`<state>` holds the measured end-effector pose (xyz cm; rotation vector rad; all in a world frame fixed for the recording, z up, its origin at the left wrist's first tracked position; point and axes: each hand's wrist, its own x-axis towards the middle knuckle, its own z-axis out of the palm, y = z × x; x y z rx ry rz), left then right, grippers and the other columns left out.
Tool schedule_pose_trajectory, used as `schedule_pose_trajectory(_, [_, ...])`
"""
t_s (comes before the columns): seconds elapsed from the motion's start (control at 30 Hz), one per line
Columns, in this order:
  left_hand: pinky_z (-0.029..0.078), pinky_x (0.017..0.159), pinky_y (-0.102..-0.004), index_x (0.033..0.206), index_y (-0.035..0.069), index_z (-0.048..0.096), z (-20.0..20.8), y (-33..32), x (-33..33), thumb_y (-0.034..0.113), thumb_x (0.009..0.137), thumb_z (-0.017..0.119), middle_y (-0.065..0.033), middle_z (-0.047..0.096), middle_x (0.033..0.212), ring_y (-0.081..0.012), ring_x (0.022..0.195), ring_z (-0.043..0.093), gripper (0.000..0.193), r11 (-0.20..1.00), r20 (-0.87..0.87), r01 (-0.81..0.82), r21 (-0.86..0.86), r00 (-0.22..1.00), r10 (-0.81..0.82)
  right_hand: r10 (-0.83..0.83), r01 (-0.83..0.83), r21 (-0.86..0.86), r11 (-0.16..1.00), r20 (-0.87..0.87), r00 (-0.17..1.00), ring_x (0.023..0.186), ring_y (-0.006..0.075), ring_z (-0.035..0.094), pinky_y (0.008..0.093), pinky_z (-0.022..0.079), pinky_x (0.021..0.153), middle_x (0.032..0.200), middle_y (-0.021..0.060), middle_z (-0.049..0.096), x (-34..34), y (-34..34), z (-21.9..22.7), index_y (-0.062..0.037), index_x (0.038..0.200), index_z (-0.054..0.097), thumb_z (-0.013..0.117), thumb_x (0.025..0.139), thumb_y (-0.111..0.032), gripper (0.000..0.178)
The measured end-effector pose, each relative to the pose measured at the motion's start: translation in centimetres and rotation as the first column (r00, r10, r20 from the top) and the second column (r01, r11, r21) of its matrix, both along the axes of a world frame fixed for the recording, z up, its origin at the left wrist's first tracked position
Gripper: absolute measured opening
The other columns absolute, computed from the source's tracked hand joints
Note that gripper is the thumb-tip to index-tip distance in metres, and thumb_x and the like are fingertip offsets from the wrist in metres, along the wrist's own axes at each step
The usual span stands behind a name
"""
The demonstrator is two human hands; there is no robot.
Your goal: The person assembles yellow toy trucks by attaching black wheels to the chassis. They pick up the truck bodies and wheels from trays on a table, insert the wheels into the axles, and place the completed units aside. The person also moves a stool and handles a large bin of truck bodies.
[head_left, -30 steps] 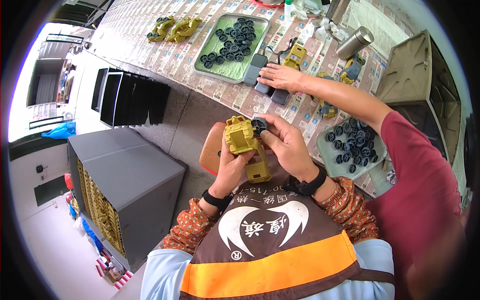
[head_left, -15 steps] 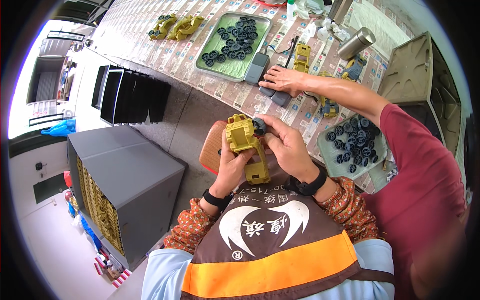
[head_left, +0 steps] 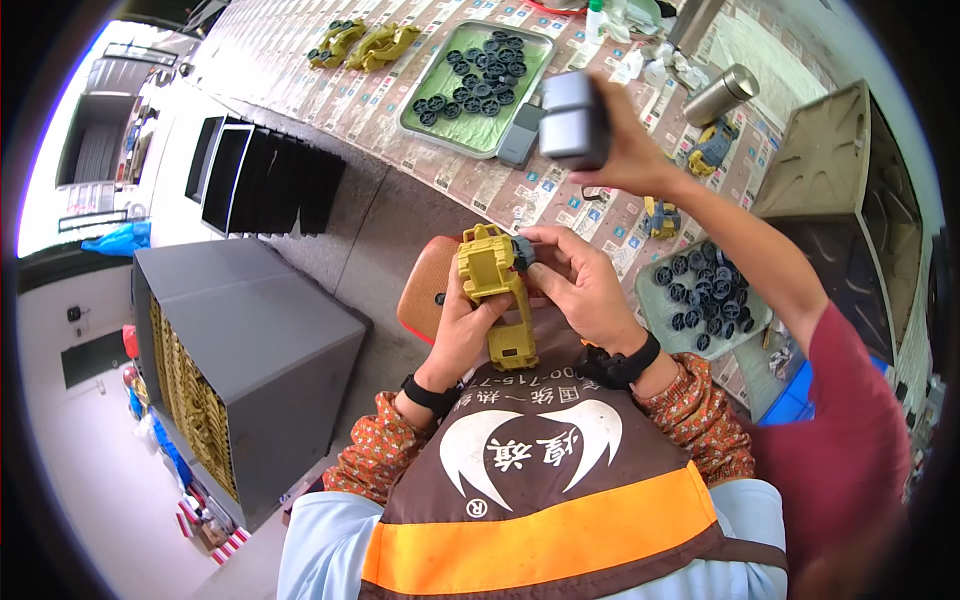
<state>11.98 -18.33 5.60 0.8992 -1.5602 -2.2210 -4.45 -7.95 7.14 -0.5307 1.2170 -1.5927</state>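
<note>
Fingers of the left hand (head_left: pixel 466 328): clamped on the lower side of a yellow vehicle body (head_left: pixel 485 268).
Fingers of the right hand (head_left: pixel 586 285): pinched on a small grey piece (head_left: pixel 522 253), thumb below and index finger above.
Yellow vehicle body: held up in front of the apron (head_left: pixel 540 465), short of the tabletop (head_left: pixel 345 115).
Grey piece: against the body's right edge; probably mid-fitting, though whether it is seated cannot be told.
Done so far: the farther pair of yellow bodies (head_left: pixel 385 47) seems part-fitted, the left one bearing dark wheels.
Left over: the loose wheels, which sit on no body.
Count, in hand: one body, one grey piece.
Count, green-lined tray (head_left: pixel 484 131): roughly two dozen dark wheels, overlapping.
Count, nearer tray (head_left: pixel 656 306): about as many, heaped too closely for an exact figure.
Count, yellow-and-grey vehicles (head_left: pixel 713 149): two visible near the co-worker's arm (head_left: pixel 745 235).
</note>
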Motion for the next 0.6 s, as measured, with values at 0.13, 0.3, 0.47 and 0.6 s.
schedule_pose_trajectory(0.13, [0.050,0.101,-0.0323,0.146,0.009,0.034,0.6,-0.5,0.5,-0.004,0.094,0.059,-0.0042,0.054,0.130,-0.0147,0.122,0.055,0.060,0.995,-0.085,-0.043,0.089,0.995,0.051,0.102,-0.102,0.007,0.995,-0.041,0.994,0.093,0.0099,0.063,0.0255,0.055,0.078,0.109,0.0043,0.065,-0.5,-0.9,1.0,-0.0034,0.137,0.054,0.058,0.098,-0.001,0.040])
schedule_pose_trajectory(0.3, [0.049,0.101,-0.0345,0.145,0.009,0.039,0.8,-1.3,3.2,-0.002,0.086,0.064,-0.0035,0.055,0.128,-0.0152,0.120,0.054,0.064,0.984,-0.132,-0.158,0.083,0.977,0.168,0.324,-0.299,0.136,0.944,-0.242,0.914,0.090,0.0090,0.060,0.0249,0.051,0.077,0.107,0.0030,0.064,0.9,-4.0,2.5,-0.0028,0.135,0.056,0.062,0.096,-0.003,0.039])
schedule_pose_trajectory(0.47, [0.043,0.102,-0.0298,0.134,0.007,0.043,0.4,-1.4,7.3,0.004,0.087,0.069,-0.0014,0.054,0.118,-0.0110,0.116,0.050,0.054,0.934,-0.254,-0.356,-0.006,0.904,0.343,0.426,-0.430,-0.062,0.901,-0.072,0.902,0.113,0.0228,0.062,0.0362,0.048,0.099,0.123,0.0150,0.063,5.7,-7.9,2.7,0.0002,0.131,0.051,0.064,0.093,-0.002,0.040])
schedule_pose_trajectory(0.6, [0.044,0.097,-0.0277,0.136,0.009,0.042,1.0,0.1,11.6,0.008,0.092,0.066,-0.0002,0.054,0.116,-0.0094,0.113,0.050,0.051,0.828,-0.372,-0.561,0.003,0.768,0.521,0.704,-0.699,-0.159,0.697,-0.029,0.709,0.113,0.0213,0.062,0.0334,0.050,0.097,0.124,0.0129,0.061,9.1,-11.1,2.2,-0.0021,0.135,0.045,0.061,0.096,-0.002,0.042])
